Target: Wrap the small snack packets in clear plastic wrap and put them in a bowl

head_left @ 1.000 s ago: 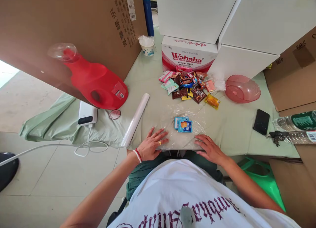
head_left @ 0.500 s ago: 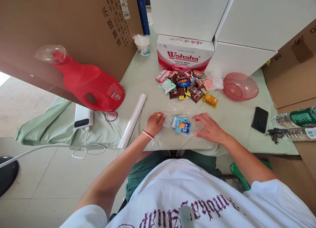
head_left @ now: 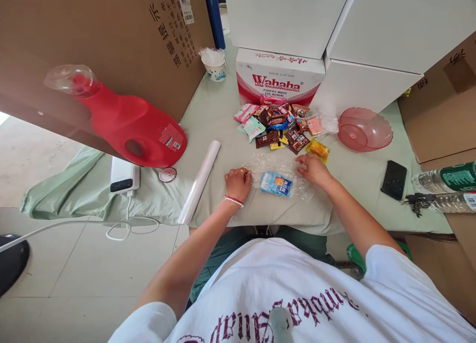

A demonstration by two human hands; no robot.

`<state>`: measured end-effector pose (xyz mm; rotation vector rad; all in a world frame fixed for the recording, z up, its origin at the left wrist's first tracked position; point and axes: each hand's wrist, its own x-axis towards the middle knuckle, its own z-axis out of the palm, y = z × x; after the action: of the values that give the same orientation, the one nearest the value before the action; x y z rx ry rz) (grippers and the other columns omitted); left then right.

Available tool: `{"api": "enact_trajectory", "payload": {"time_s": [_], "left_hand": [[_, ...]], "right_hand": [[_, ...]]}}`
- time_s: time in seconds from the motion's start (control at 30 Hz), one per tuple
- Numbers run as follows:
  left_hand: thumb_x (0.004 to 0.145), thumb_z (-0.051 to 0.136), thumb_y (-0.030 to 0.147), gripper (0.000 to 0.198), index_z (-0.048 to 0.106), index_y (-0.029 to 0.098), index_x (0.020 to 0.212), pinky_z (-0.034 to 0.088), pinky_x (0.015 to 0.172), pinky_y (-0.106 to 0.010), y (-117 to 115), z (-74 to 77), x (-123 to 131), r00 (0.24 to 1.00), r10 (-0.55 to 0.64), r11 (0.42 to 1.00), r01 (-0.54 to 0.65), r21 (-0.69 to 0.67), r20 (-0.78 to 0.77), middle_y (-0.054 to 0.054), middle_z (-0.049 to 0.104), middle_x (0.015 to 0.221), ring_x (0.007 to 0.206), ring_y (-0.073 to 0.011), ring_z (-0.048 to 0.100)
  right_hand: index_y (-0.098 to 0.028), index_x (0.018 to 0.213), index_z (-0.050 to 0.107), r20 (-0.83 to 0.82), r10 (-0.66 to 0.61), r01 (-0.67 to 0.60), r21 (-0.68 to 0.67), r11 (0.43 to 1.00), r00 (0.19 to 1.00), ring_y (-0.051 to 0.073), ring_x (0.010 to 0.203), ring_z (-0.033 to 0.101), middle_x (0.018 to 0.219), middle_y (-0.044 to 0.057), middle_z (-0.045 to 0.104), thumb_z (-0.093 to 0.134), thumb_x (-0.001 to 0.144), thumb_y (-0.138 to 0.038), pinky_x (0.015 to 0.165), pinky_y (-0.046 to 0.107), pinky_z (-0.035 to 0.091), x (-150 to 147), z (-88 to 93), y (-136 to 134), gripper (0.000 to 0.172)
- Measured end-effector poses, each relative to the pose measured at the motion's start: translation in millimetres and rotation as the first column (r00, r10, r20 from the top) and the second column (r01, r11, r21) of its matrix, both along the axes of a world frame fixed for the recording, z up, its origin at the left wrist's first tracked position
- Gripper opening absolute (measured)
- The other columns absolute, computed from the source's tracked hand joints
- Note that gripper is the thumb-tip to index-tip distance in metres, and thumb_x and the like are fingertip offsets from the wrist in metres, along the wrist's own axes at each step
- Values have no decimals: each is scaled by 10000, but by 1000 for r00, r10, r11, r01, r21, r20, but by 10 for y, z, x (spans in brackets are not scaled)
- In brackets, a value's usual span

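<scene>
A crinkled sheet of clear plastic wrap (head_left: 256,160) lies on the cloth in front of me. On it rest overlapping blue snack packets (head_left: 276,184). My left hand (head_left: 238,183) is closed at the left edge of the wrap, fingers curled down and knuckles up. At the upper right edge, my right hand (head_left: 314,169) has bent fingers closed on the wrap; its fingertips are partly hidden. A yellow snack packet (head_left: 318,150) lies just beyond that hand. Left of my left hand is a roll of plastic wrap (head_left: 200,182).
Assorted wrapped snacks (head_left: 278,124) are piled before a Wahaba-style red-and-white carton (head_left: 278,78). A pink bowl (head_left: 364,130), black phone (head_left: 393,180) and plastic bottles (head_left: 446,178) stand right. Left are a red jug (head_left: 137,130), white power bank (head_left: 124,175) and paper cup (head_left: 214,68).
My right hand has moved up to the wrap's upper right edge. My left hand has shifted slightly right and down. The blue packets have turned and lie flatter under the wrap's folds.
</scene>
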<state>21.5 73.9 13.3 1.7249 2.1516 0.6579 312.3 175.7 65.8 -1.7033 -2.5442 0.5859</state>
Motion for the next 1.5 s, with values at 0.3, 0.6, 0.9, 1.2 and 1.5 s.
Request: {"api": "enact_trajectory", "payload": {"time_s": [0.3, 0.6, 0.9, 1.2, 1.5], "left_hand": [[870, 671, 386, 580, 569, 145, 1388, 387, 1117, -561, -19, 13, 164, 984, 166, 985, -163, 54, -62, -214, 581, 1338, 1324, -409, 485], [852, 683, 363, 163, 648, 220, 921, 433, 1044, -559, 55, 20, 117, 977, 211, 977, -211, -6, 13, -161, 629, 1174, 1242, -393, 520], [855, 569, 188, 61, 603, 239, 858, 537, 784, -311, 114, 283, 228, 970, 6, 1000, -12, 24, 241, -9, 675, 853, 803, -179, 647], [1019, 397, 275, 413, 645, 183, 1336, 490, 1047, -476, -390, 209, 829, 907, -419, 906, 420, 45, -38, -145, 667, 1352, 1294, -302, 572], [960, 471, 221, 590, 463, 199, 1550, 432, 1134, -498, -593, 0, 795, 884, -445, 887, 457, 71, -144, -147, 581, 1528, 1421, -308, 530]], "right_hand": [[-103, 1293, 682, 85, 34, -30, -50, 998, 996, 306, 1137, 593, 1102, 158, 725, 661, 901, -251, 955, 374, 469, -728, 13, 201, 420], [-251, 1389, 689, 110, 551, -552, -22, 834, 827, 260, 1055, 581, 1087, 130, 702, 468, 1034, -197, 860, 315, 451, -590, 198, -602, 422], [-296, 1430, 628, 123, 473, -480, 28, 877, 872, 262, 1127, 562, 1295, 126, 614, 417, 1076, -219, 922, 353, 457, -569, -37, -947, 419], [-207, 1099, 765, -300, 345, -354, 28, 935, 889, 245, 1137, 609, 1234, 104, 678, 498, 1013, -227, 1014, 409, 516, -305, -187, -1169, 282], [-211, 1017, 733, -235, -234, 275, 157, 949, 943, 289, 1040, 617, 1165, 142, 675, 666, 901, -420, 888, 418, 527, 114, -277, -1119, 248]]}}
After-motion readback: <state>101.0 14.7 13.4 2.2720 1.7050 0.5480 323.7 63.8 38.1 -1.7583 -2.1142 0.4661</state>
